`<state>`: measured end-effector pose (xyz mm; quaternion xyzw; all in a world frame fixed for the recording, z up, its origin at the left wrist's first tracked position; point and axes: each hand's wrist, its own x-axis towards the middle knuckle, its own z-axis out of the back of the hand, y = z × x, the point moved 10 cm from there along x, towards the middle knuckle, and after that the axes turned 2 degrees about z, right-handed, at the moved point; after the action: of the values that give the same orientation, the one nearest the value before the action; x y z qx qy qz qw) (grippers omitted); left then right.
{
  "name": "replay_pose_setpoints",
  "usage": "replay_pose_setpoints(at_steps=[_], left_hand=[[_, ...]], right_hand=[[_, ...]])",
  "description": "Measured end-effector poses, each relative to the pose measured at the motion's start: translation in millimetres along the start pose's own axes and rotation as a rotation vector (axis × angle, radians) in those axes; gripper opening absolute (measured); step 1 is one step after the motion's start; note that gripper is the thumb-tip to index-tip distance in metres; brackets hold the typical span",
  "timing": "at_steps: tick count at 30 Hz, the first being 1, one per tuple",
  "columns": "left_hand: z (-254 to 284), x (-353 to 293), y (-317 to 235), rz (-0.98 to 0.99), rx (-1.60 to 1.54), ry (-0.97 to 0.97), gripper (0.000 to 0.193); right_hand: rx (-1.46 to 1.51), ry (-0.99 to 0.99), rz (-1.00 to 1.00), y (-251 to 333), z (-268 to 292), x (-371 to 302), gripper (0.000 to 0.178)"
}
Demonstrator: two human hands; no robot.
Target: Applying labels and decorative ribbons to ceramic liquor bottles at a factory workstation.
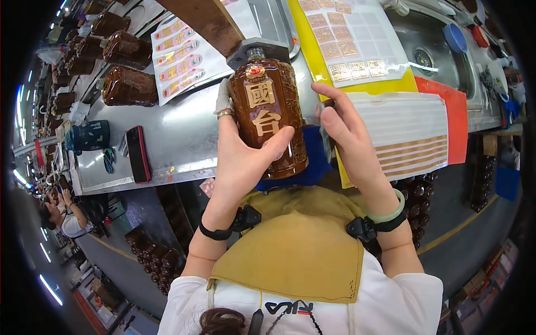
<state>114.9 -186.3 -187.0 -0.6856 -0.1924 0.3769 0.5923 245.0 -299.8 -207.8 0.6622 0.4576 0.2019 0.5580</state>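
While the left hand (241, 161) grasps the brown bottle (272, 114) at the frame's upper centre, the right hand (350, 131) is half-curled beside it, its hold on a small dark object (327, 105) unclear.

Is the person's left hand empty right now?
No, the left hand holds a glossy brown glass bottle with gold characters, its thumb lying across the lower front.

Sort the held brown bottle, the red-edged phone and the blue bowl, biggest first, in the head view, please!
1. Held brown bottle
2. Red-edged phone
3. Blue bowl
Only as they look; real sizes are unsure.
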Motion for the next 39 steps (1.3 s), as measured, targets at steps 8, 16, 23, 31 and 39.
replay_pose_setpoints(at_steps=[8,16,23,31,39], left_hand=[[-1,-5,3,0.012,0.042,0.026,0.082],[20,-5,17,0.055,-0.483,0.017,0.076],[15,-8,10,-0.048,-0.228,0.074,0.075],[19,-11,22,0.013,-0.419,0.157,0.063],[23,-4,19,-0.002,-0.495,0.130,0.068]], right_hand=[[-0.215,-0.069,0.402,56,2,10,0.033],[-0.988,0.053,1.232,124,-58,-24,0.026],[-0.979,0.078,1.138,132,-61,-11,0.028],[-1.182,0.271,1.313,109,-99,-38,0.020],[-1.153,0.388,1.298,102,-113,-67,0.022]])
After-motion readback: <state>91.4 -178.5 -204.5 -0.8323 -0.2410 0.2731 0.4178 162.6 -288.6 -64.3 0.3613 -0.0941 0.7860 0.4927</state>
